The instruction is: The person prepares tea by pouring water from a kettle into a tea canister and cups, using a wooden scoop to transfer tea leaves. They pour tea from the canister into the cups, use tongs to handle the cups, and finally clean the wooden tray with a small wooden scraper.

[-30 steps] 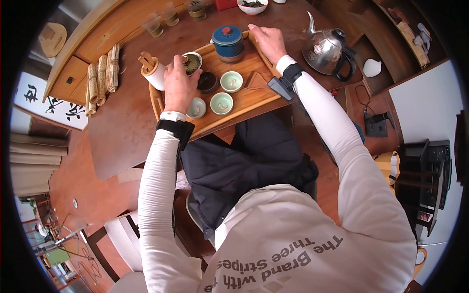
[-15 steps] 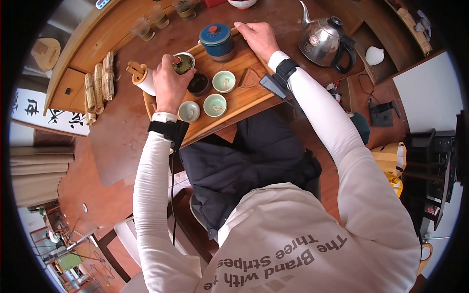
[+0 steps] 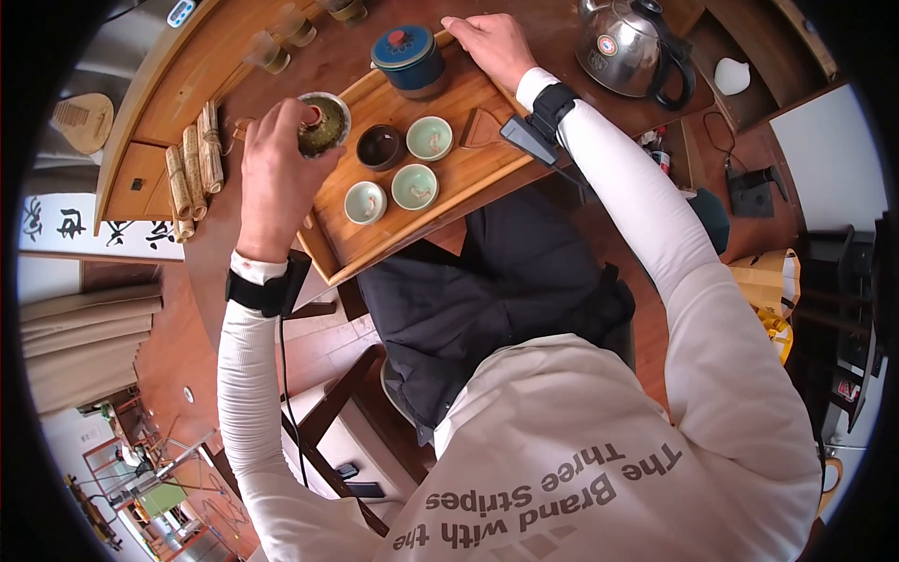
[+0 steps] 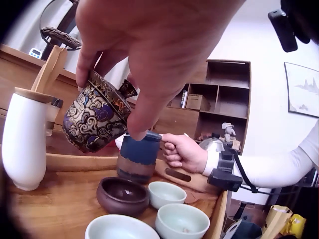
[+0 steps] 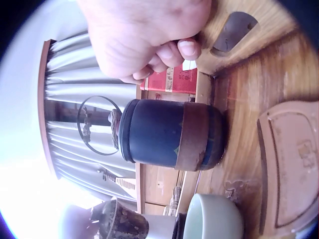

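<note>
My left hand (image 3: 276, 183) grips a patterned gaiwan (image 4: 94, 119) by its rim and knobbed lid. It hangs tilted above the left side of the wooden tray (image 3: 375, 242). Below and to its right stand a dark brown cup (image 3: 381, 147) and three pale green cups (image 3: 415, 187). At the tray's far right corner, my right hand (image 3: 492, 47) holds the rim with curled fingers, beside a blue lidded canister (image 3: 409, 61). A flat brown wooden piece (image 5: 291, 169) lies on the tray's right side. The white tool holder (image 4: 25, 144) is mostly hidden behind my left hand in the head view.
A steel kettle (image 3: 623, 56) stands right of the tray, with a white object (image 3: 731, 77) beyond it. Left of the tray lie several bamboo rolls (image 3: 208, 150). Drinking glasses (image 3: 269, 53) stand along the table's far left side.
My left hand has carried the gaiwan leftward, away from the cups. My right hand stays at the tray's corner. The head view has shifted.
</note>
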A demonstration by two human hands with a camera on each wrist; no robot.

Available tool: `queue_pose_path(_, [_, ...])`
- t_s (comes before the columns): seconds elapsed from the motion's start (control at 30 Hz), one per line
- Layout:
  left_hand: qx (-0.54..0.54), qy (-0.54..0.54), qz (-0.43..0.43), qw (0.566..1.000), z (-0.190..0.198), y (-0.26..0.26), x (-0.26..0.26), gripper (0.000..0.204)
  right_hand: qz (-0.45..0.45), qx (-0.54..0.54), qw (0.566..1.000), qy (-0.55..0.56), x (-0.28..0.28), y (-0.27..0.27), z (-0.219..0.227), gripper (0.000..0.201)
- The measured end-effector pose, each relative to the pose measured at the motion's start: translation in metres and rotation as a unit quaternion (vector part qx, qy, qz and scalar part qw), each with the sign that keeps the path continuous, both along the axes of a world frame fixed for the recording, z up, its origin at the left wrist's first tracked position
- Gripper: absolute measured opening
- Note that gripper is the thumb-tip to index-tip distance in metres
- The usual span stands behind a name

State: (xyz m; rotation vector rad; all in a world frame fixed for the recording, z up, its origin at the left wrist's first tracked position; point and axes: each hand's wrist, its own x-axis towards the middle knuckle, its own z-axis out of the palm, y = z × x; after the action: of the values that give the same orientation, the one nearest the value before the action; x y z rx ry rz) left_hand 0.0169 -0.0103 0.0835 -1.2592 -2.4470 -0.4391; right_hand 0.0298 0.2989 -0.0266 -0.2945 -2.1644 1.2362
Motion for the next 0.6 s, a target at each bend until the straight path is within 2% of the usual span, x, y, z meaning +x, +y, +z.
queue_pose_path(0.1, [-0.026, 0.010, -0.033, 0.999, -0.012, -0.001, 0.004, 0.046, -0.004, 0.015, 1.000, -0.001, -0.003, 0.002, -0.002, 0.048])
queue_pose_path(0.17, [-0.040, -0.021, -0.027, 0.999, -0.016, 0.000, 0.008, 0.048, -0.005, 0.017, 1.000, 0.002, -0.002, 0.001, -0.003, 0.048])
queue_pose_path(0.23, [-0.046, 0.003, -0.037, 0.998, -0.020, 0.001, 0.010, 0.046, -0.001, 0.007, 1.000, 0.000, -0.001, 0.000, -0.001, 0.048])
queue_pose_path(0.37, [-0.010, -0.028, -0.021, 0.999, -0.025, 0.007, 0.001, 0.045, 0.003, 0.005, 1.000, -0.014, 0.000, 0.002, -0.001, 0.048])
queue_pose_path(0.43, [0.029, -0.066, 0.069, 0.995, -0.030, 0.014, -0.006, 0.044, 0.015, -0.028, 0.999, -0.010, -0.002, 0.001, -0.003, 0.048])
queue_pose_path(0.5, [0.044, -0.056, 0.076, 0.995, -0.038, 0.021, -0.016, 0.050, 0.011, -0.017, 1.000, -0.007, -0.002, 0.000, -0.001, 0.048])
queue_pose_path(0.6, [0.090, -0.119, 0.159, 0.976, -0.049, 0.038, -0.027, 0.057, 0.005, -0.014, 1.000, -0.016, 0.000, -0.001, 0.000, 0.048])
